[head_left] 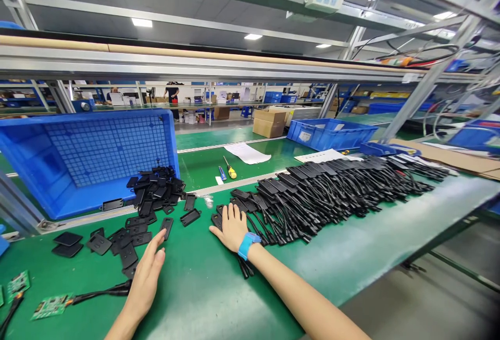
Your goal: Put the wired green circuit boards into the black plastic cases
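Observation:
My right hand [233, 227], with a blue band [248, 245] at its wrist, lies flat over the near left end of a long row of black cabled modules [312, 189]. Its fingers are stretched out on the cases there, and some cable ends stick out beneath the wrist. My left hand [146, 277] is held edge-on above the green bench, fingers extended and nothing visible in it. Beside it are loose black plastic housings [125, 246] and a green circuit board [50, 306] with a black cable, part of which the hand hides.
A tipped blue crate [89, 194] spills a heap of black housings [156, 189] at the left. Behind the row are a yellow screwdriver [231, 171], a blue knife [222, 173], paper sheets [250, 153] and a blue bin [332, 134]. A metal rail [234, 69] crosses overhead.

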Motion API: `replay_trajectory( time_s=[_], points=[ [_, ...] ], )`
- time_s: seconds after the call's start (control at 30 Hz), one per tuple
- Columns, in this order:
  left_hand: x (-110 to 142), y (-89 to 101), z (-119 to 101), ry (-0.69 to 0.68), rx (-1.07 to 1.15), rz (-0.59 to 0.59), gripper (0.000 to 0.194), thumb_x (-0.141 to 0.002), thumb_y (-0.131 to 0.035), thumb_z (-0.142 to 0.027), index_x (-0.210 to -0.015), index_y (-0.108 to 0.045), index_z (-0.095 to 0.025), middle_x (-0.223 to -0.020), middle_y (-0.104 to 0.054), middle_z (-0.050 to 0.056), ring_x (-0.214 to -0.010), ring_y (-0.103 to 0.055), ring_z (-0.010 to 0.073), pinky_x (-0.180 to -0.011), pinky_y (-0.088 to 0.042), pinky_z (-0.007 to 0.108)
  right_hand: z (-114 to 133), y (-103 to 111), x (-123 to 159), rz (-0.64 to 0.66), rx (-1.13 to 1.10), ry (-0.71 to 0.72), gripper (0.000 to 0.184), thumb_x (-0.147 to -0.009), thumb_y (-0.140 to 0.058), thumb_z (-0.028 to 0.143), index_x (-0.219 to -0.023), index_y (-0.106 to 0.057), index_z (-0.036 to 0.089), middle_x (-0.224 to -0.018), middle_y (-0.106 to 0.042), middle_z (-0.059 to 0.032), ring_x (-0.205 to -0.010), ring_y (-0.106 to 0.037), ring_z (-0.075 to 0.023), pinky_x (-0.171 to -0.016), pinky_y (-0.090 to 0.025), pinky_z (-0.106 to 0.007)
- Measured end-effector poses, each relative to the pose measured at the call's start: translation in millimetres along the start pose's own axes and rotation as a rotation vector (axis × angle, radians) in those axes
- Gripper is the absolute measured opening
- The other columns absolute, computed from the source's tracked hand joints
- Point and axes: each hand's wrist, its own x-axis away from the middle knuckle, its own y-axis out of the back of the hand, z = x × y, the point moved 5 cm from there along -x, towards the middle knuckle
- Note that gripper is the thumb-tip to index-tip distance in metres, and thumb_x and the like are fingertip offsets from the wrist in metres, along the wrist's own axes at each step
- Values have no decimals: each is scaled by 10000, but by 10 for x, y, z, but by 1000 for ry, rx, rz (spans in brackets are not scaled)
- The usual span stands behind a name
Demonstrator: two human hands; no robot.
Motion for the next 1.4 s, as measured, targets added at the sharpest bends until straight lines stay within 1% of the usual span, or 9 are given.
replay_trajectory(
  time_s=[0.17,0.27,0.4,0.57,0.67,0.87,1.07,1.23,1.4],
  points=[
    [3,-26,-47,-11,-37,14,516,-910,-343,-565,-1361,-383,-318,-1441,-355,4,-1324,-315,261,-1125,-245,467,144,-28,255,-34,-5,110,725,-897,-375,524,-1440,-248,60,-1477,-205,-238,-1359,-150,-389,-1075,-126,-532],
    [-3,-19,-47,-15,-45,18,501,-916,-340,-553,-1363,-377,-330,-1447,-347,-8,-1330,-305,251,-1125,-250,459,204,18,319,-77,-33,129,733,-859,-410,590,-1426,-305,137,-1448,-267,-214,-1332,-185,-416,-1060,-136,-537],
    [-15,6,5,-17,-43,13,498,-919,-334,-551,-1366,-370,-336,-1443,-353,-7,-1332,-306,247,-1112,-283,450,190,120,247,-105,-53,51,803,-767,-465,709,-1407,-335,243,-1413,-283,-197,-1283,-216,-446,-1003,-151,-593],
    [-30,26,32,-19,-48,-4,529,-910,-331,-571,-1368,-379,-311,-1432,-375,17,-1325,-324,267,-1082,-340,444,157,237,144,-109,-59,38,735,-739,-544,670,-1367,-380,325,-1284,-375,-178,-1111,-386,-378,-869,-321,-510],
    [-32,18,-19,-14,-53,2,547,-905,-332,-579,-1368,-384,-291,-1430,-378,30,-1322,-329,271,-1078,-348,445,176,264,154,-96,-39,45,735,-737,-544,667,-1371,-370,338,-1281,-364,-184,-1067,-412,-373,-829,-341,-484],
    [-14,6,-106,5,-33,13,540,-904,-327,-582,-1357,-392,-295,-1436,-363,19,-1321,-326,267,-1090,-330,457,101,463,70,-50,-22,78,628,-700,-581,643,-1237,-531,320,-1077,-480,-139,-961,-470,-334,-793,-377,-443],
    [3,-5,-97,8,-22,32,529,-904,-334,-582,-1360,-386,-319,-1428,-375,5,-1314,-338,266,-1075,-360,429,-520,865,-367,-24,-27,60,395,-847,-488,423,-1132,-623,184,-1083,-542,-155,-1037,-496,-296,-848,-395,-369],
    [-4,-31,-80,16,-35,47,511,-907,-344,-567,-1351,-400,-320,-1426,-377,2,-1319,-329,263,-1092,-331,438,-693,753,-442,84,-45,124,311,-853,-539,416,-1044,-662,204,-963,-628,-78,-920,-589,-200,-804,-431,-256],
    [-7,-28,-24,13,-45,43,515,-908,-340,-556,-1355,-397,-307,-1433,-368,14,-1318,-327,272,-1085,-337,454,-497,536,-265,30,8,81,619,-772,-601,586,-1192,-542,136,-1110,-551,-175,-1032,-542,-315,-839,-442,-369]
  ],
)
